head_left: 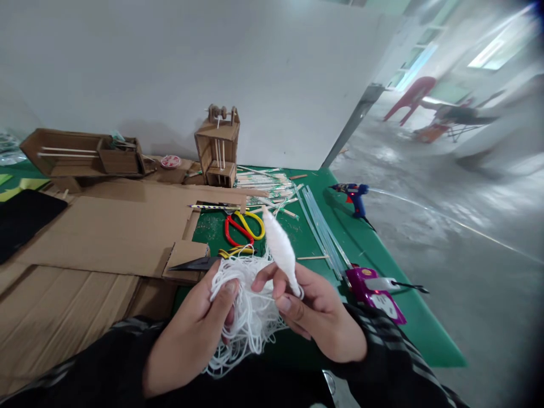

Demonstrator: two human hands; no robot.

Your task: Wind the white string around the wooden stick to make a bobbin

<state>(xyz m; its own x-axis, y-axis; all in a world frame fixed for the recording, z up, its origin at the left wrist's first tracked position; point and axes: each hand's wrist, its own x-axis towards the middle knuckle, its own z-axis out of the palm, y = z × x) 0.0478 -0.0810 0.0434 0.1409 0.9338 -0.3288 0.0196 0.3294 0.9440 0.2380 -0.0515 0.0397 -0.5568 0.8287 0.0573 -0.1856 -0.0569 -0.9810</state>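
Observation:
A loose, tangled bundle of white cord (250, 317) fills my left hand (208, 314), whose fingers close around its upper left side. My right hand (314, 309) is closed, with thumb and fingertips pinching a strand at the lower end of a white spindle-shaped cord winding (279, 242). That winding stands upright, tilted to the left, and widens in its middle. A strand runs between the winding and the bundle. Just beyond my hands lie scissors with red and yellow handles (244, 226) and a dark-bladed tool with yellow grips (199, 262).
Cardboard sheets (110, 226) cover the left side. Behind stand a cardboard tower (217, 147) and a cardboard tray (80, 153). Wrapped sticks (263, 184), clear glue sticks (321, 226), a blue glue gun (353, 198) and a purple packet (374, 294) lie on the green tabletop (429, 340).

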